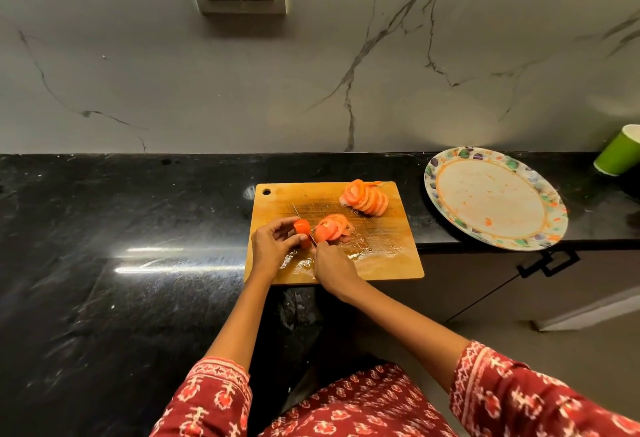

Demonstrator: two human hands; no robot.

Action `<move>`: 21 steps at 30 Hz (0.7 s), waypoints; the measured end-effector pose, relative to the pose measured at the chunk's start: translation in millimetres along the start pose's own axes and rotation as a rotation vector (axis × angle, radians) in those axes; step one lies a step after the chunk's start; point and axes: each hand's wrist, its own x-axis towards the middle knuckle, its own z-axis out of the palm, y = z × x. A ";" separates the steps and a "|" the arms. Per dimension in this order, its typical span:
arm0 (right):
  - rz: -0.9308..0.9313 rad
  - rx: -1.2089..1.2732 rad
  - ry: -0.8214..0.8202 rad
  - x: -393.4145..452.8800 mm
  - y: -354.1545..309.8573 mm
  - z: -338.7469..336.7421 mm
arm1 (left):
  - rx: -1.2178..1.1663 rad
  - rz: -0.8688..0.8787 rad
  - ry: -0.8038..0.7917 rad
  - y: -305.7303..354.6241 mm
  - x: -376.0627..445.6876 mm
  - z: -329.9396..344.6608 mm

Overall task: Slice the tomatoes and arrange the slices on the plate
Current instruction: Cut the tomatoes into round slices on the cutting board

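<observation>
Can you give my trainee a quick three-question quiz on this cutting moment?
1. True or false: slices already lie on the plate.
2. Which hand grips the knife: A left hand, B right hand?
3. How many separate piles of cut slices sit on the cutting board?

Key: 1. False; it holds only smears. 2. B; the left hand steadies the tomato piece. 3. Two: the far pile and the near pile beside the blade.
</observation>
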 end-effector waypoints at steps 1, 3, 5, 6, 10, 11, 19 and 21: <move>-0.002 -0.012 -0.004 2.2 -2.3 -1.0 | 0.000 0.002 0.003 -0.1 -0.2 0.0; -0.008 -0.040 0.000 1.7 -3.3 -0.7 | 0.011 0.012 0.005 -0.2 -2.0 -0.2; -0.007 -0.061 -0.008 -7.1 1.3 0.7 | 0.015 0.018 0.008 -1.8 -3.3 -1.1; -0.006 -0.082 -0.021 -14.1 5.3 2.9 | 0.014 0.018 0.007 -2.1 -3.2 -1.8; -0.006 -0.147 -0.083 -41.8 26.4 9.4 | 0.019 0.007 0.001 -0.8 -2.6 -2.7; 0.006 -0.139 -0.082 -43.6 29.5 7.8 | 0.025 0.010 -0.002 -0.5 -2.6 -2.8; 0.017 0.027 0.070 -31.4 11.8 -17.9 | 0.066 0.027 0.004 0.1 -2.8 -2.0; 0.006 0.043 0.080 -27.3 4.7 -18.8 | 0.079 0.038 -0.004 -0.9 -1.4 -2.1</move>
